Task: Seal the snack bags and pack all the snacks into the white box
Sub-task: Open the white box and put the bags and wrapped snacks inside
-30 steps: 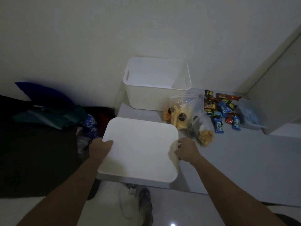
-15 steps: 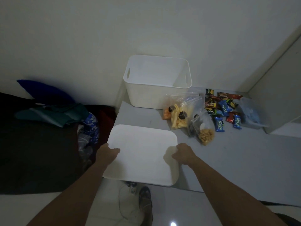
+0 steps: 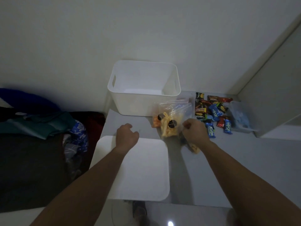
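Note:
The white box (image 3: 130, 104) stands open at the back of the grey table. Its flat white lid (image 3: 143, 168) lies on the table in front of me. My left hand (image 3: 127, 135) hovers over the lid's far edge, fingers loosely curled, holding nothing. My right hand (image 3: 194, 130) is curled on the top of a clear bag of round yellow snacks (image 3: 194, 147), which is blurred. Beside it lie a clear bag of yellow sticks (image 3: 169, 128) and a bag of orange snacks (image 3: 155, 122). Small wrapped snacks (image 3: 211, 111) are scattered to the right.
A clear plastic bag (image 3: 239, 116) lies at the far right near a white cabinet (image 3: 276, 98). Dark clothes and a blue cloth (image 3: 40, 128) are piled left of the table. Shoes (image 3: 130, 212) show below the table's front edge.
Both hands let go of the lid, which now lies flat on the table. My right hand moved right to the snack bags; my left hand lifted toward the lid's far edge.

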